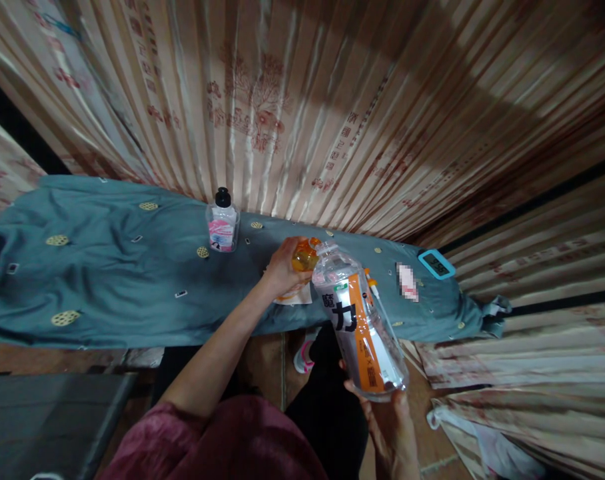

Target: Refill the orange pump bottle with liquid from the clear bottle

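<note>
My right hand (385,417) is closed around the base of a large clear plastic bottle (361,333) with an orange and silver label. The bottle is tilted, its uncapped neck up and to the left. Close to that neck, my left hand (278,273) grips a small see-through orange bottle (304,256). Whether the two mouths touch, I cannot tell. Beneath my left hand lies a white and orange paper piece (297,295), partly covered. A white stick with an orange top (374,285) shows behind the large bottle, partly hidden by it.
A clear bottle with a black cap and pink label (222,227) stands on the green cloth-covered table (132,280). Toward the right are a blurred-out pink and white item (407,282) and a blue digital timer (436,264). Patterned curtains (262,100) hang behind.
</note>
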### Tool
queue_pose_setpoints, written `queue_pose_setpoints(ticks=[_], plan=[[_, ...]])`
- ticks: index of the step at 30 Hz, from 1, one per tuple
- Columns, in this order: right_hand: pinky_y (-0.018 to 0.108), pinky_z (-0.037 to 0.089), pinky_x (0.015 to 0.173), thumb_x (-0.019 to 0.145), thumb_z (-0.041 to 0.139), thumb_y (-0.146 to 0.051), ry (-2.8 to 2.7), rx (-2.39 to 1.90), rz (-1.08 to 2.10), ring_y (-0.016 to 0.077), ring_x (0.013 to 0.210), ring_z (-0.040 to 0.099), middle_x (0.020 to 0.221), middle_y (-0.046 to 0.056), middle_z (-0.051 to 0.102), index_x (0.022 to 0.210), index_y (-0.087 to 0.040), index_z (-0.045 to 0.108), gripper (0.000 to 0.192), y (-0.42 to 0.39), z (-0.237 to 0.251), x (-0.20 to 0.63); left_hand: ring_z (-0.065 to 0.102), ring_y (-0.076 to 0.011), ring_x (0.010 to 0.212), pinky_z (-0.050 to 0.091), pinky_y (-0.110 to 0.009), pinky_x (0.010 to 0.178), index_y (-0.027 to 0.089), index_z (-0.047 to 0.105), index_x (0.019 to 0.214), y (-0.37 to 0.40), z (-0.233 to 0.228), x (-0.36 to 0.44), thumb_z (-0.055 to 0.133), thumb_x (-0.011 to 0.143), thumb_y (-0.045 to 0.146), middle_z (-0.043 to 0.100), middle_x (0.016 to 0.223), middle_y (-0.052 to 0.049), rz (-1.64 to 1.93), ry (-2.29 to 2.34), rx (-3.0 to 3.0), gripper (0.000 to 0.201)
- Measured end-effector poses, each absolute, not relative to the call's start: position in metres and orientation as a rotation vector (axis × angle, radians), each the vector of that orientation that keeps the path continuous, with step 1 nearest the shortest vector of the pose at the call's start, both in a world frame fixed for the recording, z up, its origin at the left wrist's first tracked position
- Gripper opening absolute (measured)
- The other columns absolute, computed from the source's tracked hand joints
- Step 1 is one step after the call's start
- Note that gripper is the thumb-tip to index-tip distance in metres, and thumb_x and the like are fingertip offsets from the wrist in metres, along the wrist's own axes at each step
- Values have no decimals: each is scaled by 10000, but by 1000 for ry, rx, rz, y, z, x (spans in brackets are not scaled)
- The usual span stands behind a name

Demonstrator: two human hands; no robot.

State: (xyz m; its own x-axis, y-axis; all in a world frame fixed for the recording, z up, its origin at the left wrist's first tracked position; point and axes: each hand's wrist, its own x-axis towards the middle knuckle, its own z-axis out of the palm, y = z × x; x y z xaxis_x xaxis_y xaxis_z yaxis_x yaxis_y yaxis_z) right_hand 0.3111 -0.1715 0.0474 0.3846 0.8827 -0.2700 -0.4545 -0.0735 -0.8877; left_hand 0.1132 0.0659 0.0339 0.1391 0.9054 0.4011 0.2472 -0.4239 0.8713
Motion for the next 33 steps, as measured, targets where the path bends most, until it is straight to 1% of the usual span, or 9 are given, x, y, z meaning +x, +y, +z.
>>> queue_pose_setpoints(ticks=[3, 9, 13, 17, 21, 23, 25, 28, 33], plan=[[370, 681, 691, 634, 929, -594, -474, -1173, 1178, 332, 958, 812, 1194, 58, 814, 1216, -323, 757, 665, -171, 48, 311, 669, -279, 1136, 556, -455, 1015, 215, 587, 1221, 66, 32, 114, 870, 619, 212, 662, 1231, -87, 1316, 1110, 1781, 665], [334, 676, 746, 626, 946, -585, -457, -1156, 1186, 291, 995, 807, 1247, 23, 798, 1259, -339, 730, 713, -175, 47, 311, 674, -285, 1141, 562, -444, 1009, 207, 587, 1216, 66, 31, 114, 882, 629, 264, 666, 1234, -95, 1332, 1119, 1799, 660], [389, 665, 802, 621, 956, -577, -437, -1142, 1208, 305, 1056, 788, 1248, 51, 797, 1260, -324, 733, 722, -179, 43, 314, 669, -293, 1156, 559, -448, 1018, 198, 587, 1215, 65, 33, 114, 864, 648, 264, 669, 1239, -108, 1322, 1141, 1809, 634], [424, 665, 832, 654, 958, -519, -427, -1108, 1200, 322, 1046, 796, 1234, 38, 804, 1257, -337, 732, 669, -180, 44, 312, 670, -289, 1143, 556, -450, 1016, 211, 590, 1218, 63, 34, 114, 864, 648, 267, 674, 1230, -97, 1324, 1139, 1801, 635], [571, 603, 993, 708, 938, -462, -431, -1089, 1191, 339, 1025, 803, 1231, 46, 805, 1277, -348, 716, 620, -180, 47, 306, 663, -292, 1146, 551, -448, 1019, 218, 597, 1222, 61, 36, 114, 866, 637, 260, 670, 1226, -85, 1310, 1152, 1803, 646], [613, 579, 1016, 712, 936, -458, -431, -1090, 1203, 350, 1024, 802, 1235, 61, 803, 1298, -347, 704, 641, -180, 49, 305, 663, -288, 1140, 550, -443, 1017, 216, 601, 1219, 61, 36, 114, 862, 642, 261, 670, 1220, -85, 1310, 1155, 1802, 635], [627, 577, 1009, 696, 946, -463, -430, -1102, 1209, 357, 1030, 800, 1222, 70, 807, 1317, -356, 691, 680, -179, 49, 305, 663, -286, 1133, 550, -442, 1014, 214, 601, 1214, 62, 35, 115, 861, 643, 264, 672, 1209, -85, 1314, 1156, 1797, 629], [598, 596, 990, 681, 951, -480, -450, -1131, 1193, 349, 1030, 799, 1205, 72, 812, 1326, -355, 683, 709, -179, 48, 306, 667, -287, 1127, 552, -449, 1008, 210, 596, 1213, 63, 34, 116, 859, 641, 264, 670, 1208, -89, 1319, 1162, 1792, 632], [475, 676, 822, 688, 922, -541, -522, -1173, 1164, 323, 960, 812, 1226, 73, 803, 1312, -320, 688, 702, -178, 48, 306, 664, -294, 1132, 552, -458, 1002, 200, 602, 1206, 64, 31, 116, 864, 637, 257, 671, 1203, -90, 1330, 1149, 1789, 629]])
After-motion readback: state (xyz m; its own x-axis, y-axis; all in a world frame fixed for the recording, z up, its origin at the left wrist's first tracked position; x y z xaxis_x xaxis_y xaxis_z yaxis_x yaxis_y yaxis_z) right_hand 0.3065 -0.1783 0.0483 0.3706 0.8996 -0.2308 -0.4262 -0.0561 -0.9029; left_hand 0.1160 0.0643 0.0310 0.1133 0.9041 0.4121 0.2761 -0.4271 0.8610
